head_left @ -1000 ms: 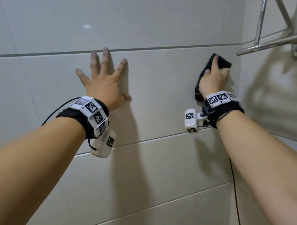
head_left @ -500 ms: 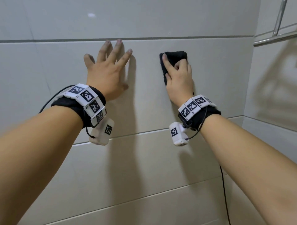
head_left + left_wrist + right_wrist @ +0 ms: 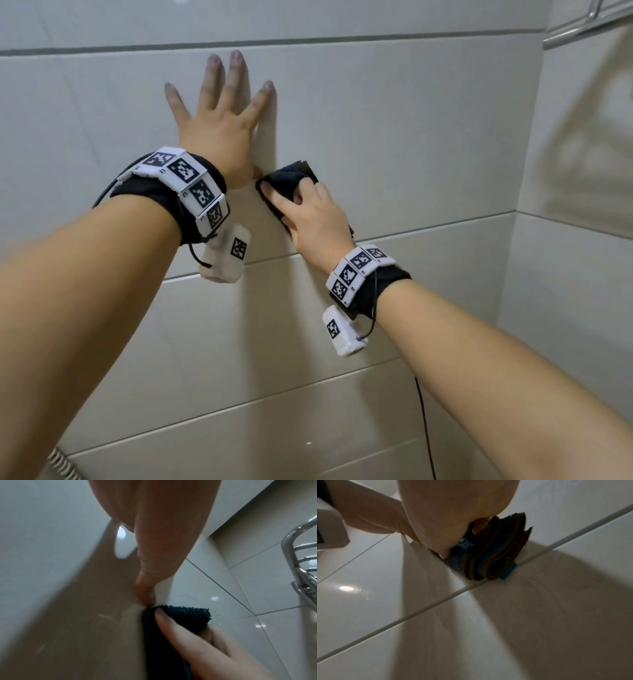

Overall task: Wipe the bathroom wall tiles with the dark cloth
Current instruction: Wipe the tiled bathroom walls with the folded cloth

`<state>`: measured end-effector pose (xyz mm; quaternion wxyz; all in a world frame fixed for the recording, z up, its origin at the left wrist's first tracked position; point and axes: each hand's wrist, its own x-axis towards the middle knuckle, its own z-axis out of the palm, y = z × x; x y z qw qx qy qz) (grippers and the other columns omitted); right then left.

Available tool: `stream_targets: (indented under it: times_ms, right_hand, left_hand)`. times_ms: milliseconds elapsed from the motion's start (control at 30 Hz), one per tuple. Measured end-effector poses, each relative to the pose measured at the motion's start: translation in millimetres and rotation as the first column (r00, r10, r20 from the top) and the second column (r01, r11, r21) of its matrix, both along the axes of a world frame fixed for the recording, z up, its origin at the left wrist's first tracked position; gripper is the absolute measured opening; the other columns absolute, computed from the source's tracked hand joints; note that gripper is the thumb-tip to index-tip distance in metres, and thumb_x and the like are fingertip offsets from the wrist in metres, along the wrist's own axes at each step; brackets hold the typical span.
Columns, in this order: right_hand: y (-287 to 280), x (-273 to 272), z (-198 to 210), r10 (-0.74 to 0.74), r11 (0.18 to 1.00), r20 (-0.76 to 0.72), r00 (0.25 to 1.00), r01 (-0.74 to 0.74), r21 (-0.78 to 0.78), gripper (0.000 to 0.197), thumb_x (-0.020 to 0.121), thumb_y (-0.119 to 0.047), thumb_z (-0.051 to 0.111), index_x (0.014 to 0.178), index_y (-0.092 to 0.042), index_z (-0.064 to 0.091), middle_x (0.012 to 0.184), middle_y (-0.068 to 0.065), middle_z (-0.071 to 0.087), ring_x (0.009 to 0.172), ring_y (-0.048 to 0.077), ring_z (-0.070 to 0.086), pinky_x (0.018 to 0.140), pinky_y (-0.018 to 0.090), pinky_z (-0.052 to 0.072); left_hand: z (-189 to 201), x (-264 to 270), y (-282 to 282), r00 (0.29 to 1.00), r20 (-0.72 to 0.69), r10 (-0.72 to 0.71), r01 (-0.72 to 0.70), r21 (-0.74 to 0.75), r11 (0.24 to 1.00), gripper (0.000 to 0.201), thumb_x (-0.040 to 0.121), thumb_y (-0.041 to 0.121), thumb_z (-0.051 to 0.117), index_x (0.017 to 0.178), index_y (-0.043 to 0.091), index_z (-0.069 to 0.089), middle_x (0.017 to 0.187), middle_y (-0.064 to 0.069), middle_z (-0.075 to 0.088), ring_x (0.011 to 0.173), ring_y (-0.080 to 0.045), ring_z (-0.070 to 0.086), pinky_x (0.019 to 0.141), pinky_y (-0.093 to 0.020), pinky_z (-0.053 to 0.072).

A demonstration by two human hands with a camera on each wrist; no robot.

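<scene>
While the left hand lies flat on the wall tiles with its fingers spread wide and straight, holding nothing, the right hand grips the cloth and presses it against the same tile. The right forefinger runs along the cloth's left edge, and the other fingers curl over its top. The cloth is dark and folded into several layers; the right wrist view shows the folds stacked under the palm, with a small blue tag at the lower corner, just at a grout line. The cloth sits just beside the left thumb, whose tip all but touches its upper corner in the left wrist view.

Both wrists carry black bands with white marker blocks, and a cable hangs from each. At the upper right, on the adjoining wall, is a metal rail. The left wrist view shows a chrome wire basket there; what it holds cannot be seen. A ribbed hose shows at the lower left.
</scene>
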<state>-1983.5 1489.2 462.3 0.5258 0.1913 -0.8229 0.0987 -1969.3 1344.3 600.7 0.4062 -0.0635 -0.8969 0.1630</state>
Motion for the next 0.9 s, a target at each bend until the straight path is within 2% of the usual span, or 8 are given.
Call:
stream_targets:
  times_ms: [67, 167, 267, 400, 600, 667, 733, 900]
  right_hand:
    - [6, 3, 4, 0.012, 0.999, 0.011, 1.0, -0.012, 0.037, 0.063, 0.086, -0.022, 0.063, 0.144, -0.037, 0.045, 0.098, 0.006, 0.046, 0.087, 0.024, 0.044, 0.052, 0.029, 0.032]
    - [18, 5, 5, 0.033, 0.999, 0.051, 0.998, -0.033, 0.004, 0.067, 0.086, -0.028, 0.065, 0.147, -0.036, 0.04, 0.102, 0.007, 0.046, 0.091, 0.026, 0.047, 0.057, 0.034, 0.044]
    - [53, -1, 1, -0.022, 0.975, 0.094, 0.995, 0.042, -0.219, 0.069, 0.088, -0.032, 0.063, 0.15, -0.037, 0.033, 0.109, 0.006, 0.042, 0.096, 0.026, 0.048, 0.069, 0.041, 0.052]
    - [92, -6, -3, -0.118, 0.88, 0.134, 0.984, 0.166, -0.445, 0.07, 0.089, -0.04, 0.061, 0.15, -0.042, 0.027, 0.112, 0.004, 0.038, 0.094, 0.023, 0.051, 0.072, 0.045, 0.054]
    - [84, -10, -3, -0.095, 0.853, 0.162, 0.982, 0.165, -0.495, 0.069, 0.09, -0.039, 0.059, 0.151, -0.039, 0.027, 0.111, 0.005, 0.039, 0.093, 0.025, 0.048, 0.081, 0.045, 0.052]
    - [73, -8, -2, -0.041, 0.853, 0.167, 0.985, 0.122, -0.508, 0.071, 0.09, -0.035, 0.061, 0.153, -0.034, 0.028, 0.112, 0.008, 0.039, 0.091, 0.022, 0.044, 0.089, 0.036, 0.046]
    - [59, -2, -1, 0.02, 0.873, 0.194, 0.981, 0.078, -0.481, 0.076, 0.089, -0.036, 0.063, 0.154, -0.033, 0.025, 0.114, 0.008, 0.037, 0.09, 0.019, 0.04, 0.088, 0.028, 0.04]
    - [16, 5, -2, 0.122, 0.927, 0.225, 0.967, -0.03, -0.373, 0.082, 0.084, -0.037, 0.066, 0.154, -0.033, 0.024, 0.111, 0.006, 0.033, 0.095, 0.025, 0.046, 0.089, 0.042, 0.05]
  left_hand:
    - [0, 0, 0, 1.0, 0.006, -0.013, 0.013, 0.017, 1.0, 0.124, 0.075, 0.035, 0.081, 0.152, 0.043, -0.015, 0.161, -0.002, -0.03, 0.149, -0.027, -0.025, 0.112, -0.075, -0.001]
    - [1, 3, -2, 0.999, 0.014, -0.03, 0.03, 0.034, 0.999, 0.122, 0.075, 0.042, 0.082, 0.154, 0.042, -0.011, 0.162, -0.002, -0.029, 0.15, -0.026, -0.024, 0.112, -0.073, -0.003]
    - [1, 5, -1, 0.999, 0.021, -0.039, 0.038, 0.031, 0.999, 0.119, 0.077, 0.046, 0.08, 0.155, 0.041, -0.009, 0.162, -0.002, -0.028, 0.15, -0.026, -0.024, 0.112, -0.073, -0.003]
    - [0, 2, -1, 0.998, 0.006, -0.061, 0.06, 0.04, 0.997, 0.118, 0.076, 0.045, 0.08, 0.155, 0.041, -0.007, 0.163, -0.002, -0.026, 0.15, -0.026, -0.023, 0.112, -0.073, -0.003]
    - [-2, -1, -3, 0.997, -0.031, -0.068, 0.069, 0.023, 0.997, 0.119, 0.073, 0.047, 0.082, 0.156, 0.04, -0.003, 0.164, -0.003, -0.023, 0.151, -0.028, -0.02, 0.111, -0.075, 0.0]
    - [-2, -1, -3, 0.996, -0.043, -0.077, 0.078, 0.015, 0.997, 0.119, 0.073, 0.048, 0.082, 0.156, 0.039, -0.002, 0.164, -0.004, -0.022, 0.151, -0.028, -0.019, 0.111, -0.075, 0.0]
    - [-1, -2, -4, 0.995, -0.048, -0.09, 0.09, 0.011, 0.996, 0.118, 0.072, 0.048, 0.082, 0.156, 0.039, -0.001, 0.164, -0.004, -0.022, 0.151, -0.028, -0.019, 0.111, -0.075, 0.0]
    - [-8, 3, -14, 0.988, -0.065, -0.138, 0.138, 0.0, 0.99, 0.104, 0.079, 0.053, 0.076, 0.156, 0.038, 0.008, 0.166, -0.004, -0.015, 0.153, -0.026, -0.013, 0.115, -0.07, 0.001]
